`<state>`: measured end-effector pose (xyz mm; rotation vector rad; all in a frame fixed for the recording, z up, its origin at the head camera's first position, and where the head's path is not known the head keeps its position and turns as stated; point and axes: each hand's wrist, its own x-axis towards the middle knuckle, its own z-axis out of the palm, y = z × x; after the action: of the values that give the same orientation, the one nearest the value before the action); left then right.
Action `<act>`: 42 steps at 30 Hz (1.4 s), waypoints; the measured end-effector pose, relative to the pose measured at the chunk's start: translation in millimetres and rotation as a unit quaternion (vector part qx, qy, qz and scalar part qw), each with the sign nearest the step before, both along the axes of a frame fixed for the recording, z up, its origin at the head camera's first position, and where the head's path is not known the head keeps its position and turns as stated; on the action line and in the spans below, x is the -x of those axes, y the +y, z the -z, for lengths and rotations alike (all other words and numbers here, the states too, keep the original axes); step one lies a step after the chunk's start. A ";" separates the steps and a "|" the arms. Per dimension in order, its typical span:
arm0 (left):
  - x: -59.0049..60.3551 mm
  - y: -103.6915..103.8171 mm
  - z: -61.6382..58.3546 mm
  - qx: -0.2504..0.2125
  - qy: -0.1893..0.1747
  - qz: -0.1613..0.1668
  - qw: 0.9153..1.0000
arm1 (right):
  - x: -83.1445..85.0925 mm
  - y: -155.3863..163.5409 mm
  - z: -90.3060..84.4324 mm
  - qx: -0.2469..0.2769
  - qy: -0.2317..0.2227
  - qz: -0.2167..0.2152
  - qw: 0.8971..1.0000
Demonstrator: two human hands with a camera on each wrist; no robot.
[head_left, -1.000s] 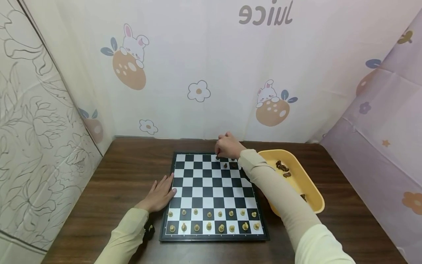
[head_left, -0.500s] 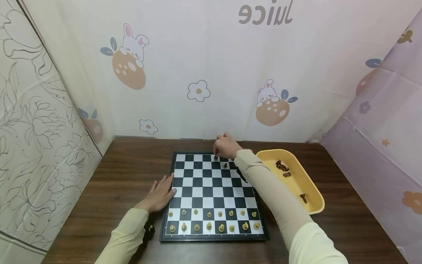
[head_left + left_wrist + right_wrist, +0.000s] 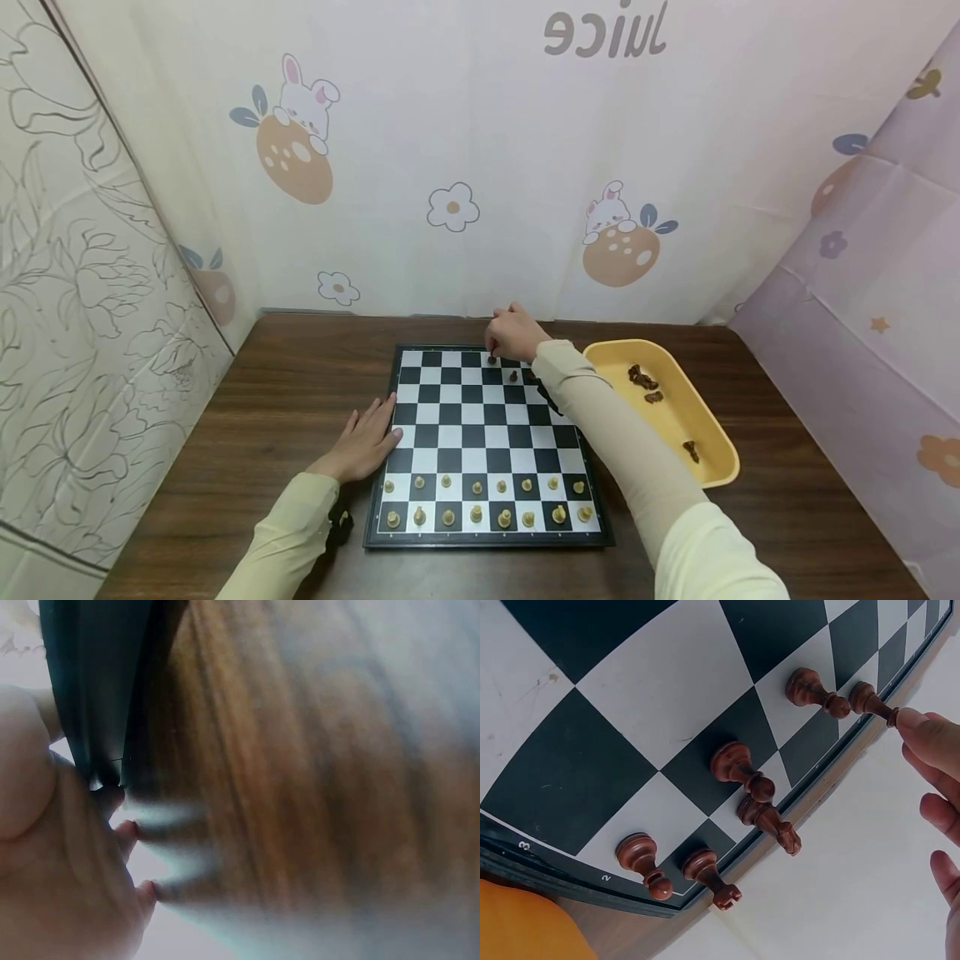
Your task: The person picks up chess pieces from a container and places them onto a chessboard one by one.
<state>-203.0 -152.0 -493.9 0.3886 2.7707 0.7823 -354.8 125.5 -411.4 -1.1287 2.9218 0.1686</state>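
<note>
The left hand, fingers straight and spread, rests at the nine o'clock edge of the chessboard, perhaps to steady it on the tabletop. Pale pieces stand in two rows at six o'clock. At twelve, the right hand pinches a dark piece near its top — a narrow grip, probably to spare its neighbours. The yellow tray lies at three o'clock, presumably for easy reach.

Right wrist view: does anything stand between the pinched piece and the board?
Nothing visible does. The right hand pinches the piece by its top, base down at the far row of the board. The nearest pawn stands beside it, not underneath.
</note>
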 end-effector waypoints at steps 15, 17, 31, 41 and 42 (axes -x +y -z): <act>1.1 0.7 1.5 -0.006 0.004 -0.001 1.000 | 1.1 13.9 -13.6 0.026 -0.003 0.007 1.000; 1.8 0.8 1.9 -0.010 0.005 -0.002 1.000 | 0.3 18.8 -17.9 0.026 0.001 0.012 1.000; -2.4 1.9 2.8 -0.015 0.007 -0.005 1.000 | -7.1 55.3 -41.8 0.021 0.004 0.030 0.999; -3.7 3.4 1.8 -0.004 0.001 -0.008 1.000 | -11.9 84.9 -51.5 0.034 0.025 0.050 0.998; -4.7 3.8 0.4 -0.003 0.000 -0.008 1.000 | -12.8 88.2 -52.9 0.037 0.026 0.048 0.998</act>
<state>-198.3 -148.2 -494.3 0.3681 2.7761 0.7935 -342.0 213.7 -358.6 -1.0027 3.0443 0.0915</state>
